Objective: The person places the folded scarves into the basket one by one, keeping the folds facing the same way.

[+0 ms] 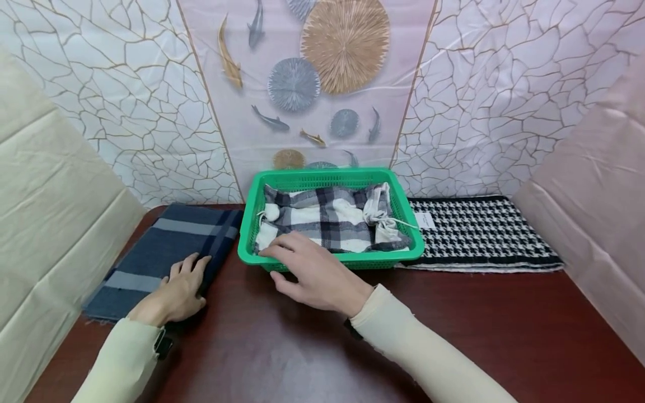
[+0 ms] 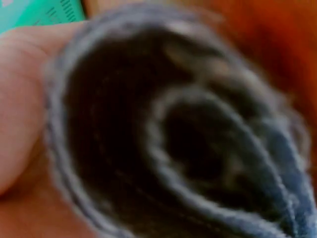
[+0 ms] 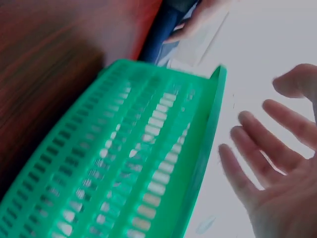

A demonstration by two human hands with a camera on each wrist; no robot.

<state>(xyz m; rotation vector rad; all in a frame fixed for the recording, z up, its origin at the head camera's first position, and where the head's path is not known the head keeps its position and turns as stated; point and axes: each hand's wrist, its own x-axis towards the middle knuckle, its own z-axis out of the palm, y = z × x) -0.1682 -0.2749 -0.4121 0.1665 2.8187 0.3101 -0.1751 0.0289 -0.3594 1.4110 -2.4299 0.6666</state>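
My left hand is at the right edge of a folded dark blue scarf with pale stripes. Its fingers lie over the top and the thumb is at the side, holding the folded edge. Close up in the left wrist view, the scarf's layered fold bulges against the palm, blurred. My right hand hovers by the front rim of a green plastic basket, fingers apart and holding nothing, as the right wrist view shows. Inside the basket lies a grey, black and white plaid cloth with white ties.
Right of the basket lies a folded black-and-white houndstooth cloth with a white label. All stand on a dark red-brown table. A patterned sheet hangs behind, and pale fabric walls close in both sides.
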